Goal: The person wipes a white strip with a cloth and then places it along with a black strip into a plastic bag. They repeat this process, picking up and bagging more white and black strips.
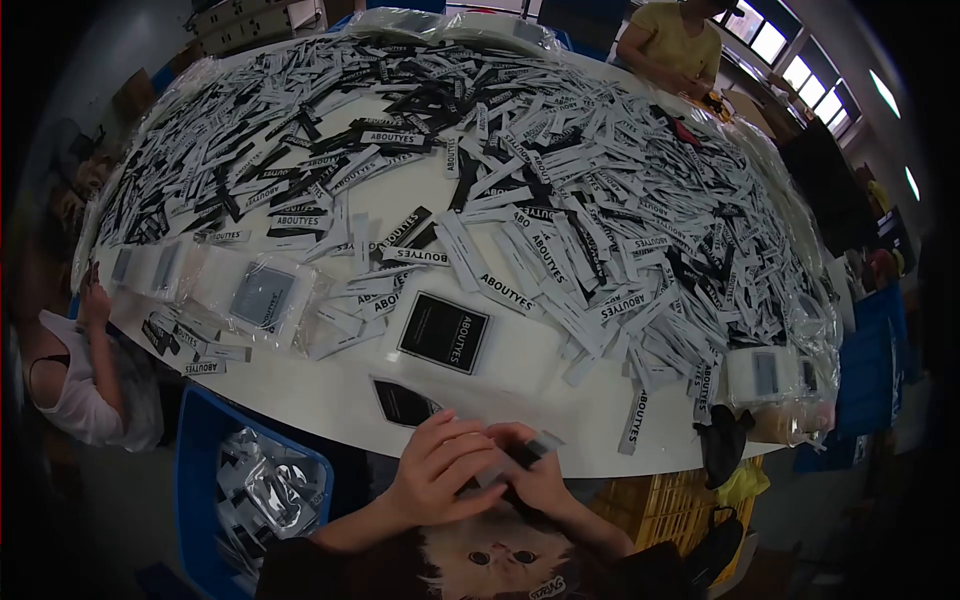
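Note:
At the table's near edge my left hand (440, 475) and my right hand (537, 478) are close together, with fingers curled. Between them are narrow grey and dark strip packets (538, 447), partly hidden by the fingers and slightly blurred. Just beyond my hands lies a clear plastic bag with a black panel (402, 403), tilted on the table. Behind that, a square bag with a black ABOUTYES panel (445, 333) lies flat. Loose white and black printed strip packets (510, 290) surround it on the far side.
A large heap of strip packets (640, 190) covers much of the white table (590, 430). Clear-wrapped bag stacks (262, 295) lie left. A blue bin (185, 470) with packets stands below, a yellow crate (680, 510) at right. Other people (675, 45) are left and far right.

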`<state>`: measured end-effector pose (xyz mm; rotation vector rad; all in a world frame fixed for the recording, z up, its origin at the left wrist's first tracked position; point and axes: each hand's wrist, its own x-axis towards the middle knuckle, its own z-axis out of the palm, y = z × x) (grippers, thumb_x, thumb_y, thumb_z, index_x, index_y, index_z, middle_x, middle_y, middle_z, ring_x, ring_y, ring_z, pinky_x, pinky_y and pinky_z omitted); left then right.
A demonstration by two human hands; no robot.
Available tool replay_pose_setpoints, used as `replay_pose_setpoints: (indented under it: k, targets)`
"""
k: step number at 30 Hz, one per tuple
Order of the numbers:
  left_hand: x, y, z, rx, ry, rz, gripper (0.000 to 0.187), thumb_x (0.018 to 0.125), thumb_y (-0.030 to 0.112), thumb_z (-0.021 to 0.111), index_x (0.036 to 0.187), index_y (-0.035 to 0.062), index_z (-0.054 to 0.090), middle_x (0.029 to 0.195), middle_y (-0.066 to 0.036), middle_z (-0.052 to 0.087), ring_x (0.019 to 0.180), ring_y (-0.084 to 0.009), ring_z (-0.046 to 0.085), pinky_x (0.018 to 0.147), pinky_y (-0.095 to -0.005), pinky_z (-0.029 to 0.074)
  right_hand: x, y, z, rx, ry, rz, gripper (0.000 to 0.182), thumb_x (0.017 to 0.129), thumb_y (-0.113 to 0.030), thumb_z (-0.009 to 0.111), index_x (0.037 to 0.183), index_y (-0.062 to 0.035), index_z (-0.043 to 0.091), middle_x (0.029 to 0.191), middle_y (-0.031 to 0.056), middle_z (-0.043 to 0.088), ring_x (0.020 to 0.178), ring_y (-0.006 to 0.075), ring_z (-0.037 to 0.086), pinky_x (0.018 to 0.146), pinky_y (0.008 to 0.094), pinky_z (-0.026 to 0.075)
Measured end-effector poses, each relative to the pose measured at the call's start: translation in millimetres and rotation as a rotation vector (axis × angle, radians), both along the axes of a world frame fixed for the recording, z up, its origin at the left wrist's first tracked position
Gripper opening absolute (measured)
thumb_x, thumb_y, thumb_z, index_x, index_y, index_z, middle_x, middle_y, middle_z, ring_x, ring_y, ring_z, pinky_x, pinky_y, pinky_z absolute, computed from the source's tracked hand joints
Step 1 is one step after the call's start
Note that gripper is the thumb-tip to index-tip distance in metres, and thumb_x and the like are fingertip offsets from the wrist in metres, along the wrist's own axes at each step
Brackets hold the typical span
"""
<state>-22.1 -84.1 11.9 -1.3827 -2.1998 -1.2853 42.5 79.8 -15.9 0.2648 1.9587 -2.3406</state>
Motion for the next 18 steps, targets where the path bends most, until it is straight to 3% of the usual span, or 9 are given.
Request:
replay_pose_setpoints:
  k: [3,9,10,11,13,14,15,17,18]
  targets:
    - [-7.0,16.3,17.0,-0.204,-0.075,0.030,0.078,0.056,0.032,0.078,0.123,0.0052,0.047,0.119,-0.013,0.045,0.110,-0.0313,0.045,0.097,-0.0500,0.033,-1.3,1.3,10.9,-0.105,-0.009,-0.136,0.022,0.083,-0.002,0.055,0.105,0.0009,0.053,0.081,0.0008,0.052,0.075,0.0061,0.047,0.065,0.0208,0.040]
    - [-4.8,19.5,-25.2,-0.170,-0.252,0.079,0.085,0.055,0.026,0.078,0.127,0.0021,0.041,0.112,-0.015,0.045,0.108,-0.0323,0.043,0.100,-0.0518,0.029,10.4,18.3,-3.2,-0.096,0.169,-0.322,0.023,0.084,-0.003,0.053,0.107,0.0020,0.052,0.084,-0.0004,0.050,0.077,0.0072,0.046,0.068,0.0197,0.038]
    - [-7.7,17.5,-22.7,-0.193,-0.232,0.118,0.085,0.055,0.026,0.078,0.127,0.0018,0.041,0.112,-0.015,0.045,0.105,-0.0327,0.043,0.098,-0.0484,0.032,11.0,28.7,-1.7,0.117,0.148,-0.291,0.025,0.086,-0.005,0.050,0.111,0.0002,0.051,0.098,0.0063,0.056,0.090,0.0120,0.049,0.080,0.0227,0.038]
    - [-7.8,15.8,-21.2,-0.203,-0.240,0.108,0.085,0.055,0.026,0.078,0.127,0.0018,0.041,0.112,-0.015,0.045,0.105,-0.0327,0.043,0.098,-0.0484,0.032,7.5,34.8,1.5,0.111,0.138,-0.301,0.025,0.086,-0.005,0.050,0.111,0.0002,0.051,0.098,0.0063,0.056,0.090,0.0120,0.049,0.080,0.0227,0.038]
    - [-9.7,16.7,-18.9,-0.190,-0.362,0.166,0.086,0.055,0.027,0.079,0.128,0.0013,0.040,0.114,-0.015,0.044,0.104,-0.0325,0.043,0.093,-0.0451,0.034,-0.6,47.6,10.7,0.523,0.180,-0.255,0.025,0.086,-0.001,0.050,0.111,0.0014,0.053,0.103,0.0064,0.057,0.086,0.0126,0.051,0.076,0.0229,0.041]
    - [-10.5,17.9,-17.5,-0.187,-0.361,0.164,0.086,0.055,0.027,0.079,0.128,0.0013,0.040,0.114,-0.015,0.044,0.104,-0.0325,0.043,0.093,-0.0451,0.034,3.7,54.7,14.6,0.404,-0.010,-0.196,0.025,0.088,0.000,0.044,0.111,0.0037,0.053,0.114,0.0140,0.057,0.100,0.0188,0.054,0.086,0.0272,0.042]
    - [-10.9,19.0,-16.3,-0.251,-0.327,0.139,0.087,0.056,0.027,0.079,0.129,0.0011,0.039,0.114,-0.015,0.043,0.104,-0.0324,0.042,0.092,-0.0439,0.034,4.6,54.7,15.8,0.407,-0.009,-0.193,0.025,0.088,0.000,0.044,0.111,0.0037,0.053,0.114,0.0140,0.057,0.100,0.0188,0.054,0.086,0.0272,0.042]
    - [-8.8,21.1,-16.1,-0.316,-0.296,0.121,0.088,0.056,0.027,0.079,0.129,0.0009,0.038,0.115,-0.015,0.042,0.104,-0.0323,0.042,0.090,-0.0426,0.034,4.2,49.9,19.3,0.002,0.288,-0.397,0.024,0.090,-0.003,0.041,0.109,0.0064,0.052,0.114,0.0183,0.057,0.110,0.0249,0.052,0.094,0.0335,0.039]
    - [-6.8,23.8,-16.6,-0.289,-0.319,0.095,0.089,0.056,0.028,0.079,0.130,0.0008,0.037,0.116,-0.015,0.041,0.104,-0.0323,0.041,0.091,-0.0424,0.033,2.2,45.2,26.4,-0.361,0.381,-0.350,0.025,0.093,-0.007,0.038,0.107,0.0076,0.053,0.114,0.0208,0.056,0.115,0.0279,0.048,0.098,0.0382,0.036]
